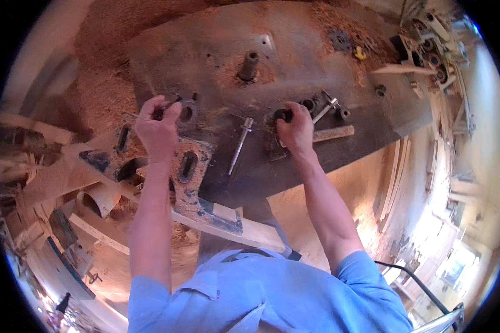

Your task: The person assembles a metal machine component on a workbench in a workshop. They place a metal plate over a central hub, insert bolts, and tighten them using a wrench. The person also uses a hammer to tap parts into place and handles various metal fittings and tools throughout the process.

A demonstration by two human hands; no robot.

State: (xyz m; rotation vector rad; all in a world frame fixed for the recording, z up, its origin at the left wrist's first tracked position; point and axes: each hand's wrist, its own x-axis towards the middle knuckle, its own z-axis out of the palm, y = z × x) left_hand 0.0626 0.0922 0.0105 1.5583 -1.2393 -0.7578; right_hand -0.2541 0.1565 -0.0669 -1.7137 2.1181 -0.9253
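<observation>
Left hand: the left hand [156, 125] is closed, fingers pinched around a thin metal rod [132, 115] that sticks out to its left, just beside a dark round metal collar [186, 112] on the table.
Right hand: the right hand [295, 126] is curled shut over a small dark ring-shaped metal part [283, 115] at the front of the table; how much weight the hand carries cannot be told.
Work surface: a dark grey, sawdust-strewn steel machine table [294, 61] with an upright spindle post [249, 65] near its middle.
Between the hands: a long bright steel bolt [240, 143] lies loose on the table, apart from both hands.
Right of the right hand: a wooden-handled hammer [332, 133] lies just beside it, with more dark rings [308, 104] close behind.
Handling: the ring looks like solid steel, so likely stiff, heavy for its size and not fragile; dust may make it slippery. Gripping around its outer rim seems the surest hold. The rod is thin and could roll or slip if pinched loosely.
Edges: the table's front edge runs just below both wrists; a blue-painted slotted wooden jig [188, 166] overhangs under the left forearm.
Open room: bare table shows between the hands and toward the spindle; the far right is crowded with cutters and small parts [428, 50].
</observation>
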